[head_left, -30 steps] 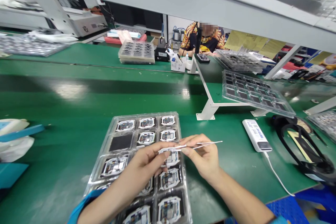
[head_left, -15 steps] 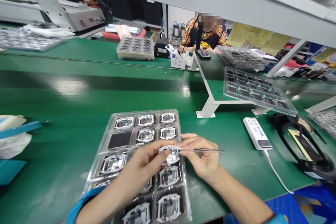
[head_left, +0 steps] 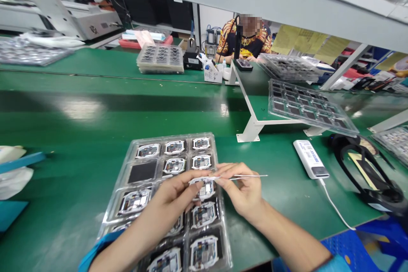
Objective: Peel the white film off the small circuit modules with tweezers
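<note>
A clear plastic blister tray (head_left: pixel 123 174) lies on the green bench under my hands, its cells holding small square circuit modules (head_left: pixel 174 165). One visible cell shows only a black pad (head_left: pixel 142 171). My left hand (head_left: pixel 168 199) pinches a module (head_left: pixel 204 189) above the tray, and its fingers hide part of that module. My right hand (head_left: pixel 244 189) grips slim metal tweezers (head_left: pixel 247 176), with one end at the module and the other sticking out to the right. The tray's lower cells are partly hidden by my left forearm.
To the right lie a white power bank (head_left: pixel 310 159) with a white cable and a black headband magnifier (head_left: pixel 366 174). A tray of dark parts sits on a raised white stand (head_left: pixel 255 125). Stacked trays (head_left: pixel 160 59) and a seated co-worker (head_left: pixel 251 38) are further back.
The tweezers have tilted slightly since the last frame, and the view has shifted a little. Both hands stay at the module.
</note>
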Demonstrator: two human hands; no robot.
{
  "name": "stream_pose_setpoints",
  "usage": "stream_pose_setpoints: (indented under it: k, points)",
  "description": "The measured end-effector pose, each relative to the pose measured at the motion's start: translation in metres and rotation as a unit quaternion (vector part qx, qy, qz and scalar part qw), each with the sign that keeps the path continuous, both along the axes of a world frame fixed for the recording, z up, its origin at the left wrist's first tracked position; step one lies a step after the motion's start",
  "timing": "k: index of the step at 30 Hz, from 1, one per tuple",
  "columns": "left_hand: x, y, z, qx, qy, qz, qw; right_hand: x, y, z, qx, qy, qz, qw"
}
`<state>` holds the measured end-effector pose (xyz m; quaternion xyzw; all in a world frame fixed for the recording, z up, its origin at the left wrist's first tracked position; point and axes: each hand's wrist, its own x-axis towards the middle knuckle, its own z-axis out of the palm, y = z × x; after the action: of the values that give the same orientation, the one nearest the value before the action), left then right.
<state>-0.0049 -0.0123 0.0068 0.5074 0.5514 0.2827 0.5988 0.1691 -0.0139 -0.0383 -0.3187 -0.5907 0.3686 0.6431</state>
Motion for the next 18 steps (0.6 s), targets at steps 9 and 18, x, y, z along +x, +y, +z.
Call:
stream_pose_setpoints:
  k: [9,18]
  points:
    - [0.0020,0.0025,-0.0021,-0.039,-0.048,0.046,0.997,0.0008,0.0003,0.0006,0.109,-0.063,-0.039,0.991]
    - [-0.0009,-0.0004,-0.0028,-0.001,-0.035,0.019,0.999,-0.0002,-0.0001,0.0031,0.080,-0.020,-0.021,0.996]
